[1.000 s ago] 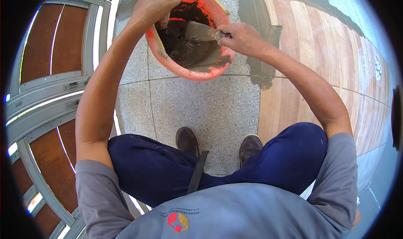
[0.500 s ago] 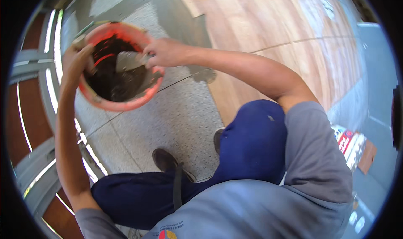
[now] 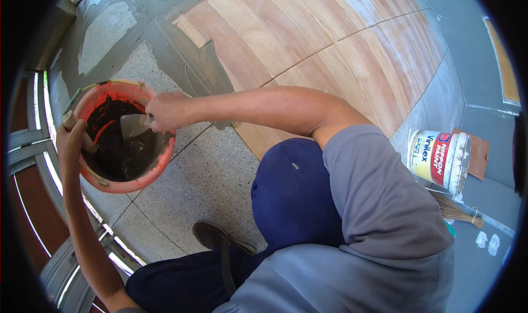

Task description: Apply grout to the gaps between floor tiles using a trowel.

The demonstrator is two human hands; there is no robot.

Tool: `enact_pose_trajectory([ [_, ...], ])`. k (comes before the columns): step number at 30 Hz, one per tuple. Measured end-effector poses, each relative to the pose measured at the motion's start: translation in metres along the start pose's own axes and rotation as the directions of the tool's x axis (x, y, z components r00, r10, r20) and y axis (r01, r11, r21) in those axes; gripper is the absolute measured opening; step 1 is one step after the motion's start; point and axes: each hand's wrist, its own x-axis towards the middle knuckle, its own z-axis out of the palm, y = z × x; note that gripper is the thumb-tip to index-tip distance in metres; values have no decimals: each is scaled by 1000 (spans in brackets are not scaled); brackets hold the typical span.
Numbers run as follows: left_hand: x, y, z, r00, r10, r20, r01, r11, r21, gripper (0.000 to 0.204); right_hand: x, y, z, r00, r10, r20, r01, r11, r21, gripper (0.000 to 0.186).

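Note:
An orange-red bucket [image 3: 122,187] stands at the left, with dark grey wet mortar [image 3: 124,159] in it and smears up its inner wall. My left hand [image 3: 72,140] is closed on the bucket's left rim, beside a pale cylindrical grip [image 3: 69,119]. In my right hand [image 3: 169,112], at the bucket's right rim, is a trowel. The grey, mortar-smeared trowel blade [image 3: 133,125] reaches into the bucket above the mortar; its handle is mostly hidden by my fingers.
Wood-look tiles [image 3: 308,49] cover the floor ahead, edged by spread mortar [image 3: 190,65]. Speckled older tiles [image 3: 192,175] lie under the bucket. A metal gate [image 3: 33,148] runs along the left. At the right are a paint pail [image 3: 434,156] and a bristle broom [image 3: 456,209].
The view has shifted, so the bucket and both hands now appear lower and farther left. Both hands keep their holds, and the trowel blade is still inside the bucket.

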Motion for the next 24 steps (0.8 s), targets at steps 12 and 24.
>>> enact_pose_trajectory([
  [12, -5, 2, -2, 997, 41, 59, -34, 993, -116, 24, -2, 21, -15, 956, 97, 278, -216, 873, 438, 32],
  [24, -6, 7, 0, 995, 16, -97, -16, 1000, 7, 28, -39, 21, -41, 873, 69, 484, -451, 493, 744, 54],
])
